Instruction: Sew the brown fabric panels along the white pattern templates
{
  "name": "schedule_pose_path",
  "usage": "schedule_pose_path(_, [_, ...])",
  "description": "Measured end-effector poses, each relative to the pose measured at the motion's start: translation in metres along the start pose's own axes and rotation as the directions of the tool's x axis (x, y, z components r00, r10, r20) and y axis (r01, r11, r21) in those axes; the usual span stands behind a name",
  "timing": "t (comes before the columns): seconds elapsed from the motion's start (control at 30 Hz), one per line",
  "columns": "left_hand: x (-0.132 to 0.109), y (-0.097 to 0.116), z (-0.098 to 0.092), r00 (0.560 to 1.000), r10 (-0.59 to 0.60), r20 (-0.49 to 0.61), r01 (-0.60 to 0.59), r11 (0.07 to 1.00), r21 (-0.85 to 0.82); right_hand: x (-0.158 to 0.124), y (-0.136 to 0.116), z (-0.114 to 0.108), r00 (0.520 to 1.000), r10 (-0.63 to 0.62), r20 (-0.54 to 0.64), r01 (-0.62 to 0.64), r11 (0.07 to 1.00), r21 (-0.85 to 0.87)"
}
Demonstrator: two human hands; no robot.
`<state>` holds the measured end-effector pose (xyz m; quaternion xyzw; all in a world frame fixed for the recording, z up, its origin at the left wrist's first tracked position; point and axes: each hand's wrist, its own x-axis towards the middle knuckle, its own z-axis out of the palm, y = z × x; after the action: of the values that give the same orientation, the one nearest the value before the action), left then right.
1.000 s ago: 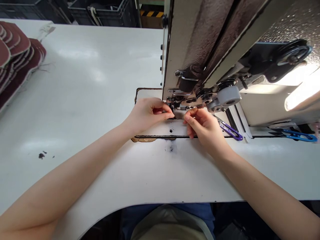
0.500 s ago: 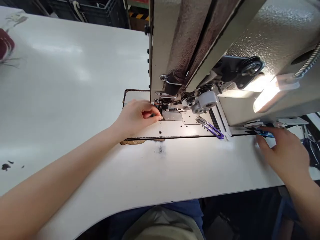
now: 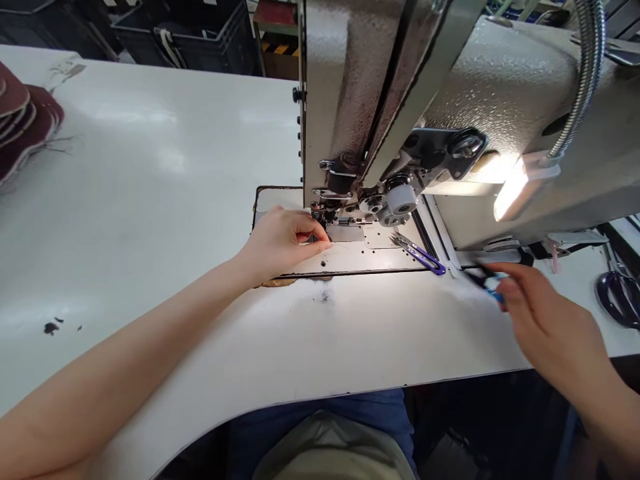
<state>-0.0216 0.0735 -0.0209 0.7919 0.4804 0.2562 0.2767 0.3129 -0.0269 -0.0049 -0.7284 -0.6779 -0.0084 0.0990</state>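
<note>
My left hand (image 3: 285, 241) is at the needle area of a sewing machine (image 3: 345, 193), thumb and forefinger pinched on what looks like a fine thread, barely visible. Its fingertips are just above the metal bed plate (image 3: 345, 260). My right hand (image 3: 555, 327) is raised over the table's right side, closed around blue-handled thread snips (image 3: 493, 287); their dark blades point left and are smeared by motion. Purple-handled thread snips (image 3: 420, 253) lie on the bed plate between my hands, blades toward the needle.
A lit lamp (image 3: 513, 190) on a flexible metal neck hangs under the machine arm. Dark red fabric pieces (image 3: 30, 123) are stacked at the far left of the white table (image 3: 150, 167). Black-handled scissors (image 3: 620, 297) lie at the right. Dark crates (image 3: 200, 43) stand behind.
My right hand has lifted the blue snips off the table by the machine's base and moved them left and nearer to me. My left hand keeps its pinch by the needle. The view has shifted.
</note>
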Motion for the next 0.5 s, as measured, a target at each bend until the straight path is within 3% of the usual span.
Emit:
schedule_pose_path(0.07, [-0.001,0.002,0.000,1.000,-0.012,-0.003,0.012,1.000,-0.003,0.001,-0.034,0.004,0.985,-0.170,0.032,0.170,0.985,0.019])
schedule_pose_path(0.13, [-0.002,0.005,0.000,1.000,-0.025,0.001,0.025,0.999,-0.020,0.006,-0.067,0.010,0.935,-0.354,0.033,0.354,0.935,-0.001])
schedule_pose_path(0.2, [-0.003,0.007,-0.001,0.999,-0.033,0.014,0.033,0.999,-0.040,0.015,-0.097,0.015,0.896,-0.440,0.056,0.443,0.893,-0.077])
schedule_pose_path(0.33, [-0.003,0.006,0.000,0.999,-0.019,0.031,0.020,0.999,-0.035,0.032,-0.137,0.018,0.902,-0.390,0.184,0.426,0.870,-0.246])
schedule_pose_path(0.5, [-0.003,0.002,0.004,1.000,0.026,0.006,-0.026,0.999,0.029,0.038,-0.152,0.015,0.890,-0.359,0.282,0.438,0.844,-0.309])
